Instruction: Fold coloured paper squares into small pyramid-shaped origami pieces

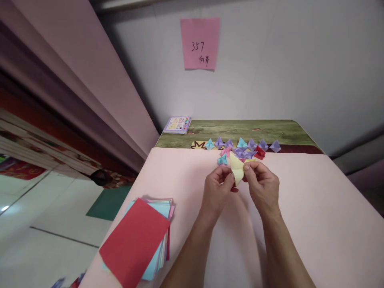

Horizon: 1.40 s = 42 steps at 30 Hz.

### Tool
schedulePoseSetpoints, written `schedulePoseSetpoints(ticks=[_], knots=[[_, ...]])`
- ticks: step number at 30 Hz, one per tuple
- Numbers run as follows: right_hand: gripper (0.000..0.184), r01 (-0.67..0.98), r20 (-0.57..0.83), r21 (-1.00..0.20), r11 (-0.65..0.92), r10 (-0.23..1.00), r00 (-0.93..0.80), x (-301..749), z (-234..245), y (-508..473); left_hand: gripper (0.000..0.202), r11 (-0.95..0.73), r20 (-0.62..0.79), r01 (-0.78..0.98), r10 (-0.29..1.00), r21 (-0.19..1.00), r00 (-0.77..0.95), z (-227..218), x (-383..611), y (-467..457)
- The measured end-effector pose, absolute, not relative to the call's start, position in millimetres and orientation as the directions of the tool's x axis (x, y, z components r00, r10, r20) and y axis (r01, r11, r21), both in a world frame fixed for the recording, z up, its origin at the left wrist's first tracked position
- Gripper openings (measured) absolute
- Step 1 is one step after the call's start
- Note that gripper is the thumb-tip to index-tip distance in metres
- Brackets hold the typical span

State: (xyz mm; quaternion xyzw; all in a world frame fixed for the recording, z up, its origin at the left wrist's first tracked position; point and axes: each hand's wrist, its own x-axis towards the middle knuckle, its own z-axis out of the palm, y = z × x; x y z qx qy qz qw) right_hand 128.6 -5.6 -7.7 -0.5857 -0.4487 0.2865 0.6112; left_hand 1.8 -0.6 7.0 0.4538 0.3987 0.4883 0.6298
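A folded piece of pale yellow paper [238,173] is held up over the table between my two hands. My left hand [217,188] pinches its lower left side between thumb and fingers. On the right edge, my right hand [262,186] grips the paper in the same way. Just beyond the hands stand several small folded paper boats: a light blue one [222,159], a larger purple one [243,153], a red one [260,153] and a pink one [225,151]. The yellow paper and my fingers partly hide some of them.
A stack of coloured paper [160,256], topped by a red sheet [136,240], lies at the table's left. More purple and blue boats line the back beside a green wood-patterned strip [228,127]. A booklet [177,125] sits at the back left corner. A pink note [200,44] hangs on the wall.
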Motion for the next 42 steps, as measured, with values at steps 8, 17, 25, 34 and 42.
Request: schedulePoseSetpoints(ticks=[8, 17, 25, 34, 42], knots=[[0.016, 0.159, 0.232, -0.970, 0.184, 0.899, 0.372, 130.5, -5.3, -7.3, 0.016, 0.095, -0.040, -0.327, 0.985, 0.940, 0.170, 9.2, 1.0, 1.8], [0.014, 0.083, 0.198, -0.980, 0.181, 0.909, 0.367, 128.8, -0.1, -8.1, 0.013, -0.045, 0.077, -0.256, 0.990, 0.966, 0.115, 6.3, 0.0, 2.3], [0.022, -0.115, 0.012, -0.992, 0.050, 0.952, 0.306, 127.4, 1.3, -4.7, 0.011, -0.133, 0.132, -0.002, 0.987, 0.991, 0.086, 16.2, 1.2, -3.9], [0.024, -0.359, -0.163, -0.932, -0.057, 0.948, 0.273, 130.7, -3.9, -3.5, 0.009, -0.236, 0.232, 0.169, 0.972, 0.957, 0.039, 20.3, 4.1, -7.6], [0.023, -0.314, -0.127, -0.948, -0.045, 0.961, 0.245, 129.9, -2.5, -4.4, 0.006, -0.346, 0.395, 0.301, 0.911, 0.889, -0.119, 18.1, 2.7, -7.4]])
